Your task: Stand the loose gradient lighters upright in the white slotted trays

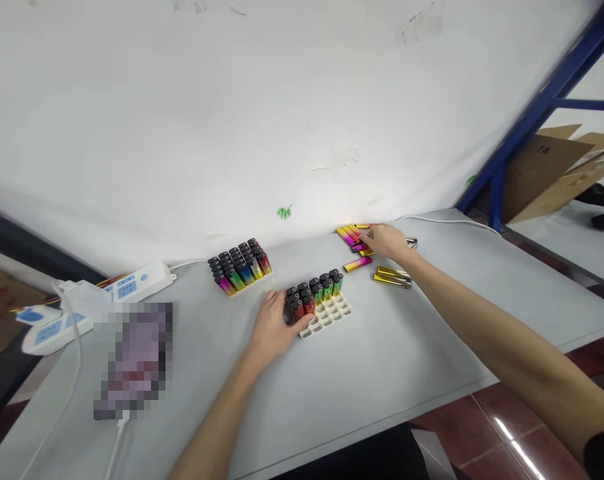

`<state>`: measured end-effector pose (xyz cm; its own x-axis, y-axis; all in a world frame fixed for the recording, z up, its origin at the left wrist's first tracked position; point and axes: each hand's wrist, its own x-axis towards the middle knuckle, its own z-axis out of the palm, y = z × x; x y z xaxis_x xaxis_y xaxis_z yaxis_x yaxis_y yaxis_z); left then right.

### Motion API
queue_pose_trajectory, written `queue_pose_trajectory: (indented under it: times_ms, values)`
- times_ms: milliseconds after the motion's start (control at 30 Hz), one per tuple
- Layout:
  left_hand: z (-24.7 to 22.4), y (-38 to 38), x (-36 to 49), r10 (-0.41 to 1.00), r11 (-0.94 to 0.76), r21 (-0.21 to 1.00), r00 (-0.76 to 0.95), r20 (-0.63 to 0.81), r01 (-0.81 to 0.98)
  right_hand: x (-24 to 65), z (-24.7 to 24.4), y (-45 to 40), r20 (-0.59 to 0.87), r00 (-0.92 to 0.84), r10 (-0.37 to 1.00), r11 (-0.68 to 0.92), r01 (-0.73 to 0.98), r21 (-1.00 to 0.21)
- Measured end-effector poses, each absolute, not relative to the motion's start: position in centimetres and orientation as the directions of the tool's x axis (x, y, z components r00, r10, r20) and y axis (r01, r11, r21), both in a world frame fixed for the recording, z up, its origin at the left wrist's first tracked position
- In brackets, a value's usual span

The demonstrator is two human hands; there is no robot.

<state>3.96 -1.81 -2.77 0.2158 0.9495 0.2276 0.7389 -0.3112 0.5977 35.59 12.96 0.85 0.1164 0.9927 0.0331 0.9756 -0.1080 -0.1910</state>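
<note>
A cream tray (332, 319) stands near the middle of the grey table, partly filled with upright red and green lighters (327, 288). My left hand (275, 327) curls around the tray's left end, its thumb at the front and fingers behind. At the back right, my right hand (386, 241) reaches over a loose pile of pink, orange and yellow lighters (349, 235), fingertips bent down onto them; what they grip, if anything, is hidden. Several gold lighters (392, 277) lie just in front of that hand.
A full block of multicoloured lighters (239, 268) stands left of the tray. Power strips (132, 285), white cables and a blurred-out object (137, 360) occupy the left side. A wall backs the table (362, 400). Cardboard boxes (537, 173) sit beyond a blue frame (497, 193) at right.
</note>
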Motion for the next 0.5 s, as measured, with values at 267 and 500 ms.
queue_pose_trajectory:
  times_ms: [267, 500]
  values:
    - [-2.8, -1.6, 4.0, 0.937, -0.348, 0.577, 0.255, 0.238, 0.739, 36.6, 0.1, 12.8, 0.161, 0.247, 0.956, -0.134, 0.850, -0.509]
    - [-2.4, -1.6, 4.0, 0.940, -0.342, 0.601, 0.251, 0.233, 0.722, 34.3, 1.0, 9.3, 0.280, 0.332, 0.901, 0.282, 0.044, -0.958]
